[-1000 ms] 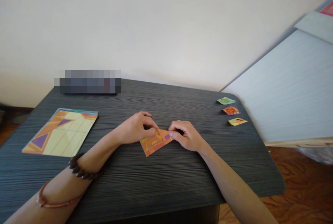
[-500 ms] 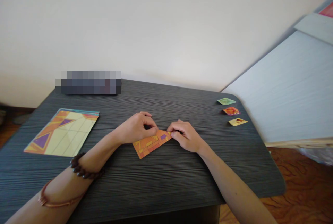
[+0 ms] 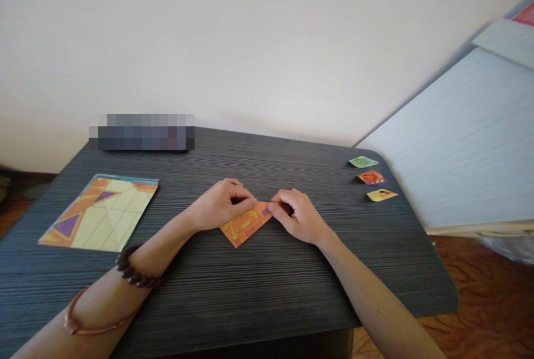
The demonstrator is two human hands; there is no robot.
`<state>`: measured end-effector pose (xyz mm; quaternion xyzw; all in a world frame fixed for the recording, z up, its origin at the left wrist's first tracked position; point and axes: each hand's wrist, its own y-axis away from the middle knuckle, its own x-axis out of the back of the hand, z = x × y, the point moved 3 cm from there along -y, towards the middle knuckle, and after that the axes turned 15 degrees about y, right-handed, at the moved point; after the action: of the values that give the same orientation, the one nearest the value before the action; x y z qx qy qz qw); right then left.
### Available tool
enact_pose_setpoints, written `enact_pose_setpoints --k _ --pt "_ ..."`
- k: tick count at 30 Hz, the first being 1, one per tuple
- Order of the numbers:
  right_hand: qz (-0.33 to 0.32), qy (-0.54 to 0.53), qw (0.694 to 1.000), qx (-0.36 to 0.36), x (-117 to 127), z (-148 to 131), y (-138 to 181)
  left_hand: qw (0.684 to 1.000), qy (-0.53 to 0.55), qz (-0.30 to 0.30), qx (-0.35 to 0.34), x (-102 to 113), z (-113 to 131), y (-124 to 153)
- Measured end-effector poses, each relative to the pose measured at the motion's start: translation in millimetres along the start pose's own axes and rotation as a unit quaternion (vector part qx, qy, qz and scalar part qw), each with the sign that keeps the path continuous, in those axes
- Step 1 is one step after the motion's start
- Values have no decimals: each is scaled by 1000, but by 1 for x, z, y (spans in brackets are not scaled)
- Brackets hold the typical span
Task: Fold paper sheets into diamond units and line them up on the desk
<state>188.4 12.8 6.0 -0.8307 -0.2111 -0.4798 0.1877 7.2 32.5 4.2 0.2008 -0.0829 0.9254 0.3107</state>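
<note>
A: We start at the orange paper [image 3: 244,225]: folded, lying flat near the middle of the table [image 3: 258,292], one corner pointing toward us

B: Agreed. We log the left hand [image 3: 219,206] with thumb and fingers closed narrow on the paper's upper left edge. The right hand [image 3: 298,217] pinches the upper right corner, and both press down

A: Risk, as we judge it: the two pinches sit close together along the top edge. If one hand pulls sideways, the layers could slide and a crease come out skewed. A hard tug might tear that corner

B: It's also thin paper on a smooth top, so we'd say it could skid if the press eases

A: Room next. We see bare table all round the paper, with the near edge well apart from it

B: The patterned sheet [image 3: 100,211] lies well off to the left. The green piece [image 3: 362,162], red piece [image 3: 371,177] and yellow piece [image 3: 381,195] sit in a row near the right edge, just beside the white panel [image 3: 467,142]. A wide sweep to the right could knock those off, we think; there's more open room to the left
</note>
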Motion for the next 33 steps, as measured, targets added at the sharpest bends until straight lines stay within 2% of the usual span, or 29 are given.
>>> enact_pose_setpoints --k 3,5,6,9,11,14,18,22,28,33 --pt "21 -27 999 -11 -3 3 0 1000 21 9 -8 0 5 0" --pt "70 -50 996 -26 -4 7 0 998 51 28 -1 0 6 1" --pt "107 -56 992 -35 -4 9 0 996 68 51 11 0 6 1" --pt "202 -55 977 -28 -3 8 2 972 139 178 63 4 0 2" --pt "206 -41 978 11 -5 3 2 943 199 254 79 6 -7 4" --pt "175 10 983 64 -8 -6 1 908 266 316 72 6 -14 4" --pt "182 62 977 91 -10 -12 -1 882 352 305 73 -1 -17 2" --pt "205 68 972 89 -12 -10 -1 882 378 277 56 -5 -16 1" --pt "208 77 972 76 -10 -6 1 922 304 228 75 -4 -18 1" --pt "228 82 968 59 -9 0 1 944 237 219 67 -1 -14 2"
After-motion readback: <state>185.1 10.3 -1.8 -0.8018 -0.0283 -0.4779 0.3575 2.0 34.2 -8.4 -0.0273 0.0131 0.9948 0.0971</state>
